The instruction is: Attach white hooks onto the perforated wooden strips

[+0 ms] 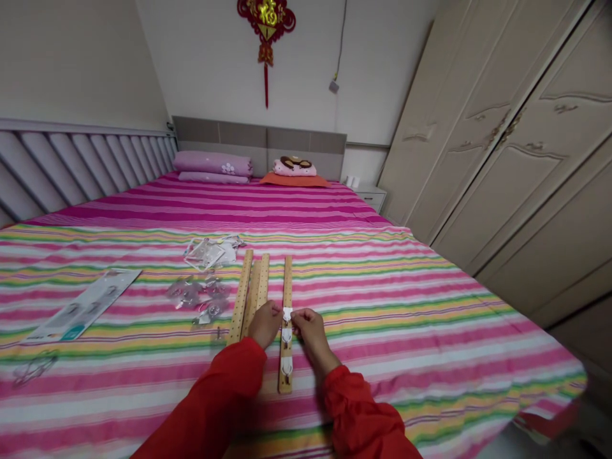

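A narrow wooden strip with small holes (287, 280) lies lengthwise on the striped sheet, straight ahead of me. Three white hooks sit in a row on it: the lowest hook (286, 366), a middle hook (286, 336) and the top hook (287, 314). My left hand (266, 323) is closed, its fingertips at the left edge of the top hook. From the other side, my right hand (310, 328) pinches the same hook at its right edge. Just left of my left hand lie several more wooden strips (241, 296), partly covered by that hand and the red sleeve.
Clear suction-cup-like pieces (210, 309) lie left of the strips, with a heap of small plastic packets (208, 252) beyond. A flat package with hooks pictured (86, 306) rests farther left, near a crumpled clear wrapper (36, 366). Folded bedding (213, 164) is by the headboard.
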`<state>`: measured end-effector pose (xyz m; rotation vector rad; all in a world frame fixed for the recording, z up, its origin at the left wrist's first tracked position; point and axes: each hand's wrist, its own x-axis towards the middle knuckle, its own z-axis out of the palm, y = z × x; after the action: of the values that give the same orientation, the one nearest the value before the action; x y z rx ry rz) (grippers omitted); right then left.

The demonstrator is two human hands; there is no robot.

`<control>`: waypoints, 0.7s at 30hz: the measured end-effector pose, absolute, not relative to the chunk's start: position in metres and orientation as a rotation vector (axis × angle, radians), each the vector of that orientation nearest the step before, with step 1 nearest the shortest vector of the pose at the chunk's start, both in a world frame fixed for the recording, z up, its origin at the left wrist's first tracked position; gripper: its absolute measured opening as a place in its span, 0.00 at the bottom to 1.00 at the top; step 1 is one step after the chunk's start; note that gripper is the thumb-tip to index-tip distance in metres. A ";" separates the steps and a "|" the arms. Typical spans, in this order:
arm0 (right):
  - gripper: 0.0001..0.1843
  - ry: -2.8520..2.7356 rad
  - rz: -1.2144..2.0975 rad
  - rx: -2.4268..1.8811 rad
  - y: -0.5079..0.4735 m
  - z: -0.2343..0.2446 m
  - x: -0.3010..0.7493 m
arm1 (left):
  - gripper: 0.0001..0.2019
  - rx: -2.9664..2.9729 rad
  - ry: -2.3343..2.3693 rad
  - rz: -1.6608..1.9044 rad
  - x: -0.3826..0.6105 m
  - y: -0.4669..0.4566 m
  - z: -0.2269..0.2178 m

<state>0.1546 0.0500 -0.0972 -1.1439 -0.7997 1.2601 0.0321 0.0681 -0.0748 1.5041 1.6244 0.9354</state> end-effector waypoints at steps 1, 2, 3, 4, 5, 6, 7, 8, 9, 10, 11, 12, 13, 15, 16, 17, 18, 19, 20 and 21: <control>0.08 -0.798 1.259 -1.154 0.051 -0.098 0.154 | 0.02 1.522 1.644 0.914 0.032 0.068 -0.075; 0.08 -0.797 1.256 -1.164 0.052 -0.098 0.154 | 0.03 1.537 1.663 0.892 0.032 0.069 -0.075; 0.08 -0.795 1.253 -1.174 0.054 -0.099 0.154 | 0.03 1.550 1.683 0.872 0.032 0.069 -0.074; 0.08 -0.794 1.248 -1.184 0.055 -0.099 0.153 | 0.03 1.562 1.702 0.851 0.032 0.069 -0.073; 0.08 -0.792 1.241 -1.194 0.056 -0.100 0.152 | 0.03 1.573 1.720 0.831 0.033 0.069 -0.072; 0.08 -0.790 1.234 -1.204 0.057 -0.101 0.152 | 0.03 1.584 1.738 0.809 0.033 0.068 -0.070; 0.07 -0.788 1.227 -1.214 0.058 -0.102 0.151 | 0.03 1.594 1.755 0.787 0.033 0.068 -0.068; 0.07 -0.786 1.220 -1.222 0.059 -0.103 0.151 | 0.03 1.604 1.773 0.765 0.034 0.067 -0.066; 0.07 -0.784 1.215 -1.230 0.060 -0.103 0.151 | 0.04 1.613 1.792 0.744 0.034 0.067 -0.064; 0.07 -0.783 1.212 -1.235 0.060 -0.104 0.150 | 0.04 1.621 1.811 0.723 0.035 0.066 -0.063; 0.07 -0.781 1.211 -1.240 0.061 -0.105 0.150 | 0.04 1.629 1.828 0.702 0.035 0.066 -0.062; 0.07 -0.780 1.210 -1.245 0.061 -0.105 0.150 | 0.04 1.637 1.842 0.682 0.036 0.065 -0.061; 0.07 -0.779 1.209 -1.249 0.062 -0.106 0.150 | 0.04 1.645 1.850 0.664 0.036 0.065 -0.060; 0.07 -0.778 1.203 -1.256 0.063 -0.107 0.150 | 0.05 1.662 1.859 0.635 0.036 0.065 -0.060; 0.07 -0.778 1.199 -1.259 0.064 -0.108 0.150 | 0.05 1.670 1.862 0.625 0.036 0.065 -0.060; 0.07 -0.778 1.196 -1.262 0.064 -0.108 0.150 | 0.05 1.676 1.864 0.617 0.036 0.065 -0.060; 0.07 -0.778 1.192 -1.265 0.065 -0.109 0.150 | 0.05 1.682 1.867 0.609 0.037 0.065 -0.060; 0.07 -0.777 1.190 -1.268 0.065 -0.109 0.149 | 0.05 1.687 1.871 0.602 0.037 0.065 -0.060; 0.08 -0.777 1.188 -1.269 0.065 -0.110 0.149 | 0.05 1.694 1.876 0.594 0.037 0.065 -0.060; 0.08 -0.778 1.187 -1.270 0.065 -0.110 0.149 | 0.05 1.701 1.882 0.588 0.037 0.064 -0.060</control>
<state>0.1493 0.0653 -0.1102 -1.2702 -0.7777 1.1871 0.0373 0.0642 -0.0604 1.7007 1.8820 0.5878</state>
